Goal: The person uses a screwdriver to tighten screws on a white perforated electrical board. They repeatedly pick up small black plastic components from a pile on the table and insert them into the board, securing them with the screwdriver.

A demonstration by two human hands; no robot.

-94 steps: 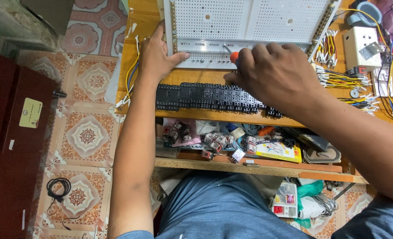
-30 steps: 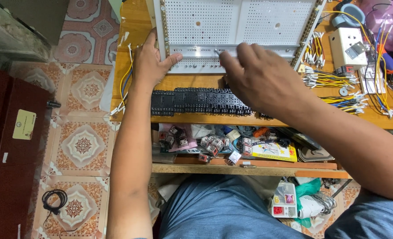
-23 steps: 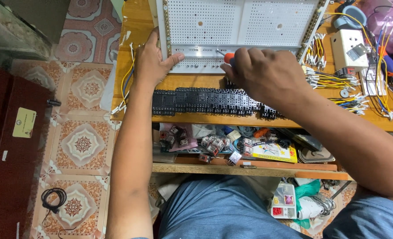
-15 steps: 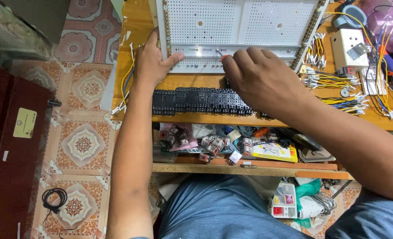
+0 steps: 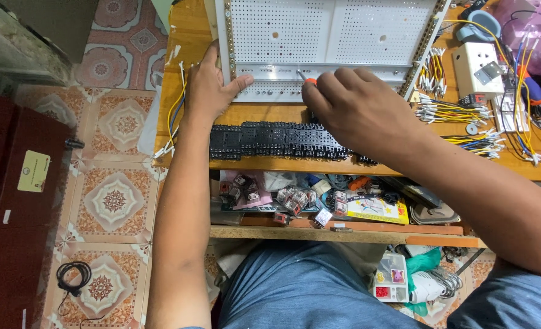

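White perforated panel (image 5: 325, 36) lay flat at far centre of wooden table (image 5: 191, 36), brass-coloured strips along left and right edges. Screwdriver (image 5: 306, 78) with orange handle held in right hand (image 5: 362, 113); grip closed around handle, metal tip touching the panel's near rail. Only a small part of handle visible past the fingers. Left hand (image 5: 209, 91) spread flat, palm down, at panel's near-left corner; thumb on the near rail, fingers against the left edge strip. Grip wide, holding nothing.

Row of black terminal blocks (image 5: 276, 140) lined up just near of panel, along near edge of table, partly under right wrist. Yellow and blue wires (image 5: 176, 113) hung over left edge of table beside left wrist. Bundles of short yellow wires (image 5: 459, 116) right of panel, near white socket box (image 5: 477, 67). Further right, more loose wiring, too tangled to sort out.

Lower shelf (image 5: 343, 231) beneath table edge crowded with small clear-cased parts and a yellow packet (image 5: 377, 210). Patterned tile floor (image 5: 115, 195) to left, coiled black cable (image 5: 72, 277) on it, dark red cabinet (image 5: 14, 201) at far left of scene.
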